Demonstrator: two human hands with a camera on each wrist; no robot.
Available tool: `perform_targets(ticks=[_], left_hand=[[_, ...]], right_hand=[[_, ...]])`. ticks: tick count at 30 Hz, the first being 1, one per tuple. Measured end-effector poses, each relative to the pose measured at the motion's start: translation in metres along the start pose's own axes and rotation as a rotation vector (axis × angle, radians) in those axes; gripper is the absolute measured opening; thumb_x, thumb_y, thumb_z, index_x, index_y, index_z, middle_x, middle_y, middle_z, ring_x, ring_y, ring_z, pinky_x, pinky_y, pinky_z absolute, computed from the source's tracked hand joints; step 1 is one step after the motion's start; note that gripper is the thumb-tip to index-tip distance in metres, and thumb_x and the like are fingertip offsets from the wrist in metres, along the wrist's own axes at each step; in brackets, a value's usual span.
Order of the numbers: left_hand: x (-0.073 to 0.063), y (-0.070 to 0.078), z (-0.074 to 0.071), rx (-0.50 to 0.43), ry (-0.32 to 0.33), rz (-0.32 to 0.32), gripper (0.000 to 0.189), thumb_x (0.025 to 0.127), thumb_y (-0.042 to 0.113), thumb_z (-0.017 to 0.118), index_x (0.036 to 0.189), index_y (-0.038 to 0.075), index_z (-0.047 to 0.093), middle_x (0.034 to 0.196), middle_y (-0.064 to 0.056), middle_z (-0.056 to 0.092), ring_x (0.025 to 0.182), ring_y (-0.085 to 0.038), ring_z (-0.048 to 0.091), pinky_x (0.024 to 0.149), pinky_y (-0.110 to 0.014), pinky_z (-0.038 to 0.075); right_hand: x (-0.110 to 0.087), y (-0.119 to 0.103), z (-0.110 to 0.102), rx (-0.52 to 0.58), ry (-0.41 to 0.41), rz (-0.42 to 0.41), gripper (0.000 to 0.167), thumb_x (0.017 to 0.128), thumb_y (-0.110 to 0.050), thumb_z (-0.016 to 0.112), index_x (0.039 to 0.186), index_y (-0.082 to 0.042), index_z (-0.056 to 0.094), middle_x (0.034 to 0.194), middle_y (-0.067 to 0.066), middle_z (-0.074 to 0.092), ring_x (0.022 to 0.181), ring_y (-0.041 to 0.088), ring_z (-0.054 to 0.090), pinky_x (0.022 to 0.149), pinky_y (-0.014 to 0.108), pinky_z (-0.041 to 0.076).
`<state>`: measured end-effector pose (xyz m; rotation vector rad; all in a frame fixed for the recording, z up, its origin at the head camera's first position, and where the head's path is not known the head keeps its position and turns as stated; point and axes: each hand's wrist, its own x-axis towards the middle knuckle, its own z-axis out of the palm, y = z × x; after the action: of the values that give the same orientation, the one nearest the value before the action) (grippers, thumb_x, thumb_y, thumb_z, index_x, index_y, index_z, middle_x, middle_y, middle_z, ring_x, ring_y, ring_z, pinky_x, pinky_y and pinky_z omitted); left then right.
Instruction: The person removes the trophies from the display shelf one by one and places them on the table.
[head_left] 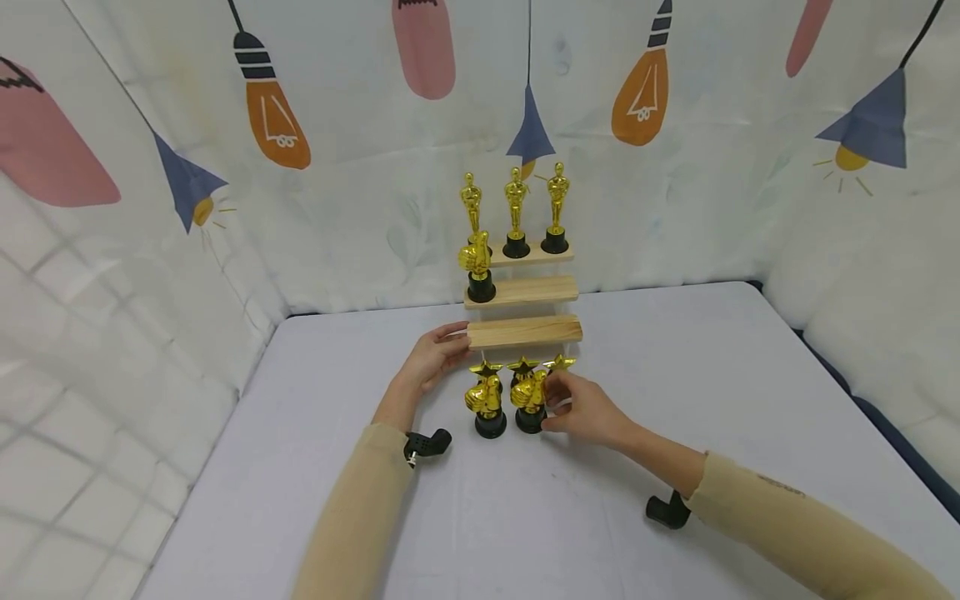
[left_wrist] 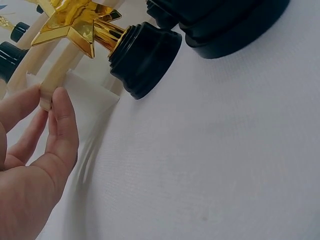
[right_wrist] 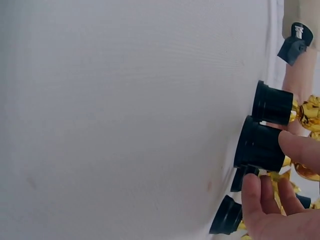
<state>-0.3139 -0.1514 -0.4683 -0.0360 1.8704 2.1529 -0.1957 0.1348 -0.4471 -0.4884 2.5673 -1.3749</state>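
At the left end of the lowest wooden shelf, my left hand pinches the board between thumb and fingers. My right hand is at the right side of a gold thumbs-up trophy on the table. Its thumb lies against the black base, and its fingers curl on the other side. Another thumbs-up trophy stands just left of it. Behind them is a row of star trophies, partly hidden by the front pair and my right hand.
A thumbs-up trophy stands at the left of the middle shelf. Gold figure trophies line the top shelf. A patterned cloth hangs behind the white table.
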Motion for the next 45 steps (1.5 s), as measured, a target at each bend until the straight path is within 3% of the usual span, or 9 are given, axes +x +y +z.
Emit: perform_targets(ticks=[12,18,22,28,38,45], left_hand=[[0.0,0.0,0.001,0.004,0.001,-0.001,0.05,0.102,0.003,0.064,0.149,0.002,0.05,0.14,-0.021,0.054,0.113,-0.024,0.062,0.101,-0.037,0.053],[0.001,-0.001,0.001,-0.001,0.004,-0.004,0.049,0.101,0.003,0.065,0.148,0.002,0.051,0.138,-0.02,0.056,0.113,-0.025,0.062,0.1,-0.036,0.054],[0.0,0.0,0.001,-0.002,0.008,-0.004,0.049,0.101,0.003,0.065,0.148,0.002,0.051,0.138,-0.02,0.056,0.114,-0.025,0.062,0.1,-0.036,0.054],[0.0,0.001,0.001,-0.006,0.001,0.003,0.05,0.101,0.003,0.064,0.149,0.001,0.049,0.14,-0.021,0.054,0.112,-0.024,0.062,0.103,-0.039,0.052],[0.001,-0.001,0.0,-0.012,0.009,-0.015,0.05,0.101,0.003,0.066,0.148,0.002,0.051,0.138,-0.02,0.056,0.111,-0.024,0.063,0.097,-0.034,0.056],[-0.001,-0.001,0.001,-0.014,0.013,-0.011,0.049,0.1,0.003,0.067,0.147,0.003,0.052,0.137,-0.019,0.057,0.113,-0.025,0.063,0.099,-0.036,0.055]], right_hand=[[-0.01,0.0,-0.022,0.019,-0.052,-0.052,0.038,0.085,0.001,0.081,0.118,0.001,0.063,0.115,0.015,0.064,0.104,0.026,0.063,0.087,0.031,0.058],[-0.01,-0.008,-0.04,-0.001,-0.061,-0.085,0.03,0.088,0.002,0.078,0.114,0.005,0.064,0.111,0.018,0.066,0.101,0.026,0.064,0.091,0.041,0.057],[-0.007,-0.015,-0.052,-0.018,-0.036,-0.094,0.022,0.091,0.0,0.076,0.11,0.003,0.066,0.108,0.015,0.068,0.098,0.023,0.065,0.088,0.036,0.058],[0.003,-0.028,-0.063,-0.032,0.045,-0.129,0.014,0.097,-0.007,0.071,0.109,0.0,0.067,0.101,0.003,0.069,0.095,0.021,0.065,0.082,0.038,0.057],[0.031,-0.045,-0.079,0.042,0.041,-0.096,0.021,0.101,-0.015,0.066,0.115,0.001,0.065,0.107,0.015,0.067,0.098,0.032,0.064,0.079,0.035,0.056],[0.056,-0.058,-0.09,0.072,0.037,-0.136,0.022,0.103,-0.016,0.065,0.117,0.001,0.063,0.107,0.015,0.066,0.101,0.042,0.061,0.088,0.054,0.056]])
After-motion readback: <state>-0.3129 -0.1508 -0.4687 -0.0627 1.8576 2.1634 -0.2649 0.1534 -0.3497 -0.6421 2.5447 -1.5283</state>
